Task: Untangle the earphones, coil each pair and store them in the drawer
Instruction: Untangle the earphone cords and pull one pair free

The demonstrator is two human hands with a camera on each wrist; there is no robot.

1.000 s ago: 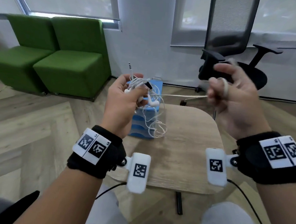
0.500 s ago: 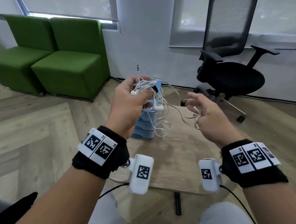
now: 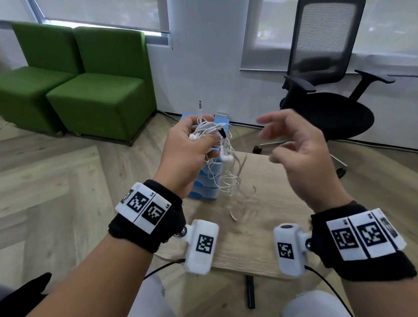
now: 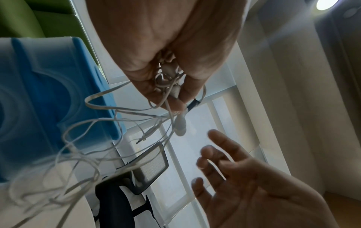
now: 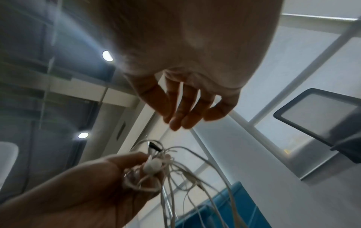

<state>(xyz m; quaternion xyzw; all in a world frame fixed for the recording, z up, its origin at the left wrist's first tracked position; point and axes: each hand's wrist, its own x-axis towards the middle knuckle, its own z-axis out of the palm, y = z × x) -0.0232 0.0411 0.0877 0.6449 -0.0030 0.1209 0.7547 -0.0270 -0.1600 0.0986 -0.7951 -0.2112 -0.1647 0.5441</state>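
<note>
My left hand (image 3: 191, 144) grips a tangled bunch of white earphones (image 3: 211, 133) above the table; buds and a jack plug stick out of the fist and loose cables (image 3: 226, 179) hang down to the tabletop. The left wrist view shows fingers (image 4: 187, 88) curled round the earphones (image 4: 166, 80). My right hand (image 3: 290, 144) hovers to the right of the bunch, fingers spread and relaxed, holding nothing; its fingers (image 5: 181, 111) sit just above the earphones (image 5: 154, 165) in the right wrist view. A small blue drawer unit (image 3: 206, 183) stands behind the cables, its drawers closed.
The small wooden table (image 3: 259, 236) carries the drawer unit at its far left corner. A black office chair (image 3: 331, 97) stands behind the table on the right. Two green seats (image 3: 84, 82) line the wall at left.
My right hand let go of the cable it was pulling and moved back toward the bunch, now open. The freed cable dropped onto the table. The left hand stayed put.
</note>
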